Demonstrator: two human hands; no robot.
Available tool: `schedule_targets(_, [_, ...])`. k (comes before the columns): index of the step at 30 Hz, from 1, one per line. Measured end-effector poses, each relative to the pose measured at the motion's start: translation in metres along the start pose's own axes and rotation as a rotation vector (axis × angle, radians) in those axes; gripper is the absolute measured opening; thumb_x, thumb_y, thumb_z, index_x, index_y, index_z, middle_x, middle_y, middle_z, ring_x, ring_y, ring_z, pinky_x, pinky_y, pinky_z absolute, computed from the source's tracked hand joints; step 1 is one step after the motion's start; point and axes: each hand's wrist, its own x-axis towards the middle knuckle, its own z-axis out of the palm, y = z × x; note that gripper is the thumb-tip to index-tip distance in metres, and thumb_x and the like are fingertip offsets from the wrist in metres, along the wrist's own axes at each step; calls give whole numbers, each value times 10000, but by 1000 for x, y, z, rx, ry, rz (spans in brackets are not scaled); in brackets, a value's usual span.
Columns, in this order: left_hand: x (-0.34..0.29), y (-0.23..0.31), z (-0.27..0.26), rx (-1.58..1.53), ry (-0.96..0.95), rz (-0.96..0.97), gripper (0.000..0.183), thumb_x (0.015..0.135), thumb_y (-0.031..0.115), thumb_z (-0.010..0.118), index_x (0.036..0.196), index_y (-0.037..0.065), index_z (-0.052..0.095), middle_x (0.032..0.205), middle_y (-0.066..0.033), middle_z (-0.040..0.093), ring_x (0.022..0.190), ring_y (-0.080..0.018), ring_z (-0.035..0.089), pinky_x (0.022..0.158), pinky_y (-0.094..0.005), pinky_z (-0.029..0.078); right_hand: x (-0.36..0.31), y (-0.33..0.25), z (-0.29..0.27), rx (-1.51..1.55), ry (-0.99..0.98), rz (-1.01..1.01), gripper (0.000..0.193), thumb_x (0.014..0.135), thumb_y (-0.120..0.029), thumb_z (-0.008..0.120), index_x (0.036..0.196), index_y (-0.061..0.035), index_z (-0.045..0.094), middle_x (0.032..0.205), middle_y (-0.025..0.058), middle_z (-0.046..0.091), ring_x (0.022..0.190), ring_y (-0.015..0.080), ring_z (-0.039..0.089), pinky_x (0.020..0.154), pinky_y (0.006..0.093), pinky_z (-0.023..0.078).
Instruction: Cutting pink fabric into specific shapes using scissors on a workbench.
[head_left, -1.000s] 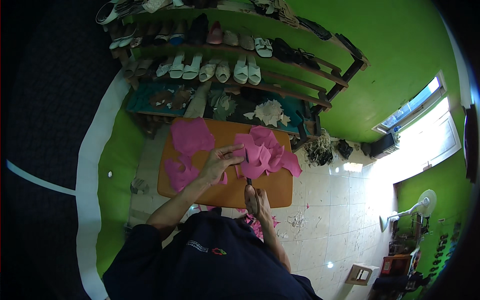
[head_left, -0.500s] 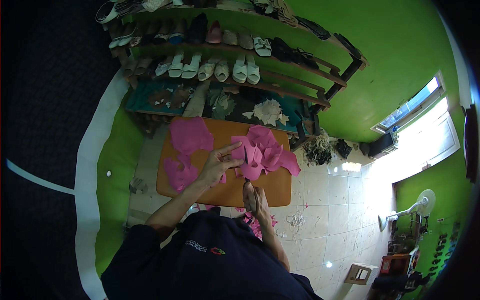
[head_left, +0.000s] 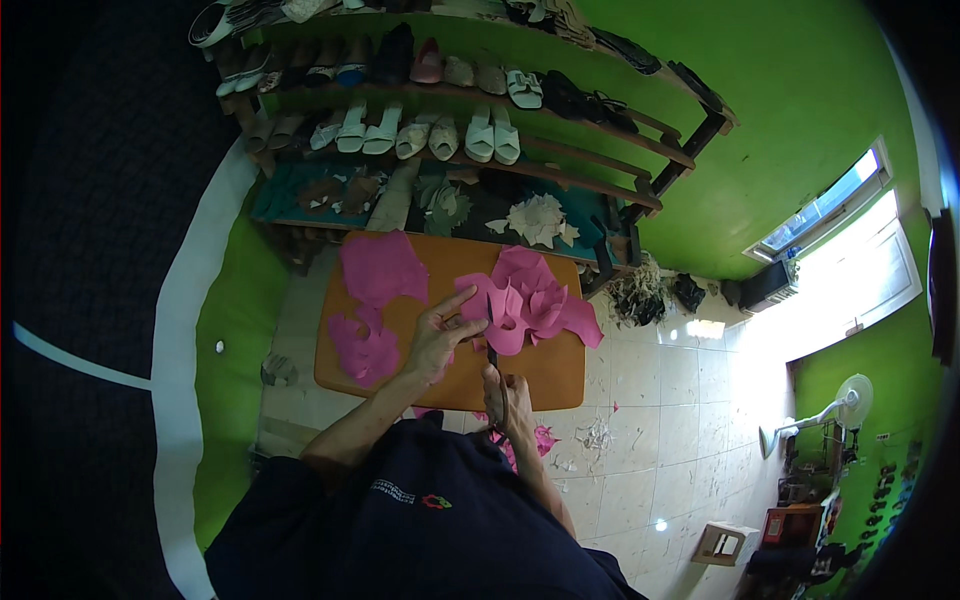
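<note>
My left hand (head_left: 437, 340) pinches the left edge of a pink sheet piece (head_left: 509, 340) between thumb and fingers, holding it above the brown table. The piece is curved and has a cut-out. My right hand (head_left: 510, 398) is closed round the handles of dark scissors (head_left: 492, 355). Their blades point away from me and reach into the pink piece close to my left thumb. More pink sheet (head_left: 525, 270), crumpled and folded, lies just beyond. To the left of my left hand rest a large pink piece (head_left: 382, 268) and a smaller pink offcut (head_left: 362, 348) with curved edges.
The brown table (head_left: 460, 390) has rounded corners. Behind it stands a wooden rack (head_left: 590, 172) with several shoes and sandals, and scraps on its lower shelf. Offcuts (head_left: 597, 432) litter the tiled floor at right. A white fan (head_left: 850, 400) stands farther right.
My right hand has drawn slightly toward me, and more of the scissors shows between it and the pink piece. The left hand keeps its pinch, almost unmoved.
</note>
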Motion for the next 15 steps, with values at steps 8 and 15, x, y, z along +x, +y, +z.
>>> schedule_targets(8, [4,17,5,17,103,-48,495,845,-36,727,1319,-12,583,750,86,466,797,-37,599,828,-205,537,-3,2,-2,-141,-10,-42,651,857,-617,663,602,-37,516,501,0,457,426,101,467,421,290,376])
schedule_targets(15, [4,-9,-8,124,77,-53,500,855,-24,715,1333,37,582,1129,-65,682,955,-118,676,858,-257,567,8,9,3,-116,-3,-95,604,887,-566,635,690,-2,550,528,21,482,464,126,506,456,305,416])
